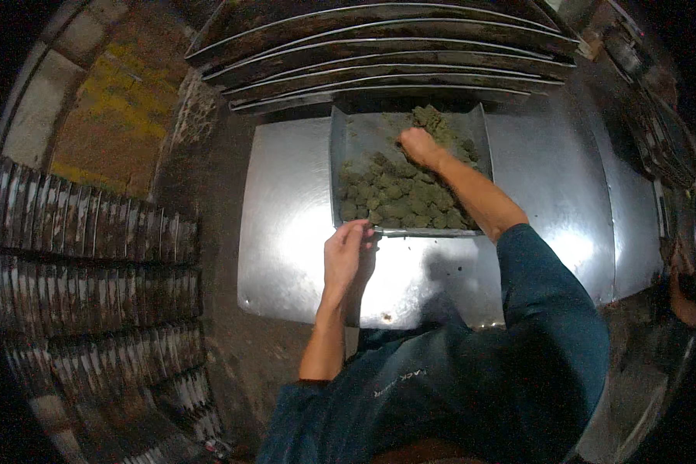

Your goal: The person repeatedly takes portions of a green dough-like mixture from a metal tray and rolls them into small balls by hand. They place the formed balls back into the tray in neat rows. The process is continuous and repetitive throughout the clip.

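My right hand point(419, 147) is down in the loose heap of green-brown lumps point(398, 197), fingers curled into it; whether it grips any, I can't tell. The heap sits just under and nearer than that hand, filling the shallow grey metal tray point(357, 135). My left hand point(345, 251) pinches the tray's near rim, likely to steady it. Beneath both lies the shiny steel worktop point(286, 232). Beyond the right hand, empty dark metal trays point(379, 54) stand stacked.
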Action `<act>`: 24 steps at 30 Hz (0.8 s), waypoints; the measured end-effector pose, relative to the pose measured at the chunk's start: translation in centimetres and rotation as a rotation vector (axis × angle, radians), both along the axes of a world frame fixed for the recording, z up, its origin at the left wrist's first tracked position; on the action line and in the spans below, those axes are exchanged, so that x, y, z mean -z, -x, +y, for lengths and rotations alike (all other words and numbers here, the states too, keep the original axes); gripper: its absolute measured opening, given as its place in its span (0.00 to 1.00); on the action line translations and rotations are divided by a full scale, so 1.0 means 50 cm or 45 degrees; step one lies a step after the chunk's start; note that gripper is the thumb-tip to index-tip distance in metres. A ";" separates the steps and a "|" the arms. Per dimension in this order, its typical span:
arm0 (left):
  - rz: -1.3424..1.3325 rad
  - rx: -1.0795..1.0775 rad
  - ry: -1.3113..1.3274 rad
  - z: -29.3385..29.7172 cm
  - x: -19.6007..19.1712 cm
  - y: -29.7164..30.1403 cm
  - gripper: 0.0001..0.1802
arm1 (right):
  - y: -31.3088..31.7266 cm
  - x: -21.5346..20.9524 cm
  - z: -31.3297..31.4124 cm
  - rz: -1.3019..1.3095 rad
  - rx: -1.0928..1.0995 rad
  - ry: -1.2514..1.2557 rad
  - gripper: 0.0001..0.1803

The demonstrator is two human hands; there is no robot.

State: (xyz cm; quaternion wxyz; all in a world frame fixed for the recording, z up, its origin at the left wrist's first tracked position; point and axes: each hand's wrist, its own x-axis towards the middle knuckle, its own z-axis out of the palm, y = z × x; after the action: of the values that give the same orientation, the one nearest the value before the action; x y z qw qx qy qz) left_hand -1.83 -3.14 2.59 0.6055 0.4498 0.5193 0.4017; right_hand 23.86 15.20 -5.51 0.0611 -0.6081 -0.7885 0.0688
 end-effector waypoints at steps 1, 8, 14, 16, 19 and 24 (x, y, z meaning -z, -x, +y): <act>-0.020 0.049 -0.018 0.011 0.005 -0.003 0.14 | 0.014 -0.003 -0.011 -0.041 0.033 0.003 0.08; -0.366 0.078 0.466 0.170 0.009 -0.090 0.31 | 0.104 -0.165 -0.171 0.688 -0.156 -0.209 0.11; -0.498 0.039 0.446 0.225 0.018 -0.219 0.25 | 0.112 -0.236 -0.267 0.365 -0.010 -0.651 0.10; -0.638 0.050 0.395 0.233 0.059 -0.239 0.25 | 0.108 -0.205 -0.270 0.369 0.066 -0.591 0.16; -0.487 0.146 0.374 0.221 0.052 -0.243 0.23 | 0.084 -0.191 -0.259 0.418 0.065 -0.650 0.05; -0.684 -0.049 0.444 0.208 0.037 -0.183 0.17 | 0.030 -0.176 -0.265 2.534 0.684 0.206 0.08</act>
State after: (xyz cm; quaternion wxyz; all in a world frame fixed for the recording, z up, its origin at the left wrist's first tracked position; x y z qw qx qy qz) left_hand 7.31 7.25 0.72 0.7812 0.2073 0.4104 0.4223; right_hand 22.38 1.94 3.29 0.6580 -0.4342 -0.2125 0.5774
